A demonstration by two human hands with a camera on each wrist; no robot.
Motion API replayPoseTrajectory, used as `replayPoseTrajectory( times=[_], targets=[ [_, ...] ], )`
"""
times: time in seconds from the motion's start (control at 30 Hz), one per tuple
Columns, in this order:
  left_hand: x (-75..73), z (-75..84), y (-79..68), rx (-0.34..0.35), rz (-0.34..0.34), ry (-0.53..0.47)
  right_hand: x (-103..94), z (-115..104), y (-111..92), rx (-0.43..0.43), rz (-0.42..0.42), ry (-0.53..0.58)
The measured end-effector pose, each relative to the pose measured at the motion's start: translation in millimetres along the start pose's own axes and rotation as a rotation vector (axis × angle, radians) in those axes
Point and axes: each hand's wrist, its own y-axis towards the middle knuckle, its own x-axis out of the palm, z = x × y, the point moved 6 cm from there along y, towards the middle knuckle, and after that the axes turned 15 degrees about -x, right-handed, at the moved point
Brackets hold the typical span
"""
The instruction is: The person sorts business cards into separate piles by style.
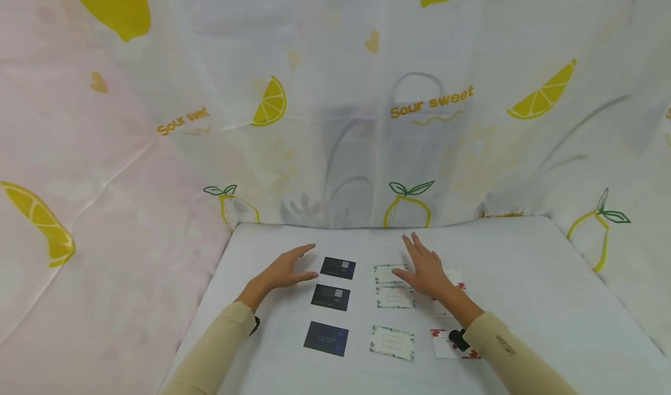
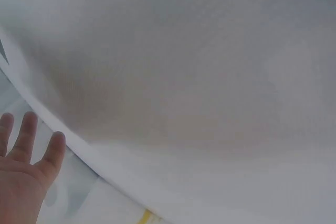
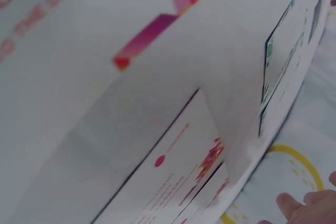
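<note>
My left hand [image 1: 283, 271], fingers spread and holding nothing, hovers just left of a dark card [image 1: 338, 268]. Below that card lie a second dark card [image 1: 331, 297] and a dark blue one [image 1: 326, 338]. Over the middle column is my right hand [image 1: 427, 272], its fingers extended and nothing in its grasp. It partly covers a white card with a leafy green border [image 1: 388, 272]; similar cards [image 1: 395, 297] [image 1: 392, 342] lie nearer. White cards with red decoration [image 1: 445, 344] form the right column, partly hidden by my right forearm. The right wrist view shows their printed text [image 3: 173, 171].
A white-covered table [image 1: 550, 302] carries the cards. Behind it hangs a pale curtain [image 1: 335, 121] printed with lemons and the words "Sour sweet". Dark bands [image 1: 458, 340] circle both wrists. White cloth fills most of the left wrist view.
</note>
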Motion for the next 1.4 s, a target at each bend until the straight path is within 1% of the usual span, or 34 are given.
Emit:
replayPoseTrajectory(
  times=[0.17,0.27,0.4,0.53,0.67,0.8,0.9,1.03,1.2,1.3,1.4],
  targets=[
    [3.0,4.7,5.3,0.023,-0.007,0.015,6.0,-8,10,-0.001,-0.009,0.073],
    [6.3,7.0,8.8,0.021,-0.024,0.038,11.2,-13,14,0.011,-0.020,0.123],
    [7.3,12.6,11.3,0.017,-0.032,0.038,17.1,-21,21,0.038,-0.036,0.187],
    [6.9,19.2,12.2,0.026,-0.026,0.029,22.7,-30,30,0.047,-0.043,0.265],
    [10.3,23.8,17.2,0.010,-0.042,0.038,28.5,-40,41,0.056,-0.064,0.323],
    [17.0,25.4,24.5,-0.011,-0.065,0.050,38.6,-51,51,0.051,-0.077,0.325],
    [20.4,26.3,25.8,-0.013,-0.089,0.049,47.7,-59,57,0.090,-0.078,0.301],
    [20.6,25.8,24.6,-0.011,-0.106,0.052,57.9,-68,66,0.129,-0.075,0.275],
    [19.6,25.9,27.9,-0.027,-0.109,0.015,66.8,-73,72,0.132,-0.037,0.284],
    [19.2,29.0,29.9,-0.031,-0.108,-0.014,69.4,-73,73,0.136,-0.002,0.262],
    [19.8,32.2,29.9,-0.043,-0.116,-0.008,72.1,-74,74,0.133,0.003,0.248]
  ],
)
